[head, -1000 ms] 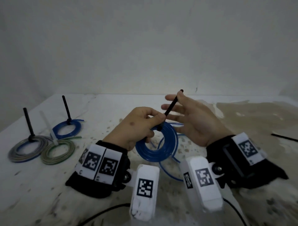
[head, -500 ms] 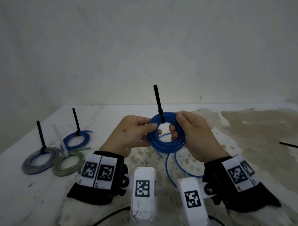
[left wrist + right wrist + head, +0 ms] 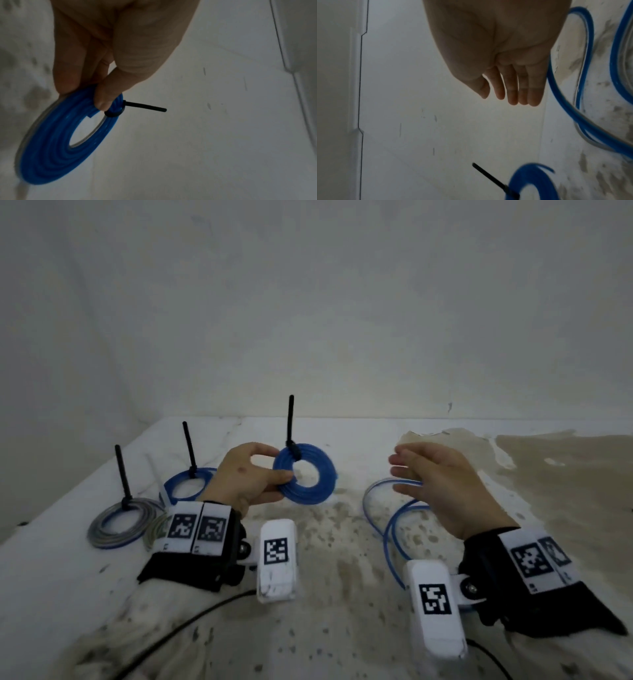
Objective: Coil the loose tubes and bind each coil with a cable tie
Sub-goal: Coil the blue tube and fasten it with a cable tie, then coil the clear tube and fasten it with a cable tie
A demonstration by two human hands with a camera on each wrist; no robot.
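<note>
Left hand (image 3: 245,481) grip pinches tied blue coil (image 3: 306,474) above surface (image 3: 342,594); right hand (image 3: 442,491) grip wide, empty. Advice: set coil flat beside finished coils (image 3: 120,522), tie tail (image 3: 290,419) up.

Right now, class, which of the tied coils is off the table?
The solid blue coil pinched in the left hand. The grey-blue coil and the other tied coils lie flat on the table.

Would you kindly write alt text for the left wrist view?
A left hand pinches a blue coil above a white table. A black cable tie binds the coil, its tail sticking out sideways.
</note>
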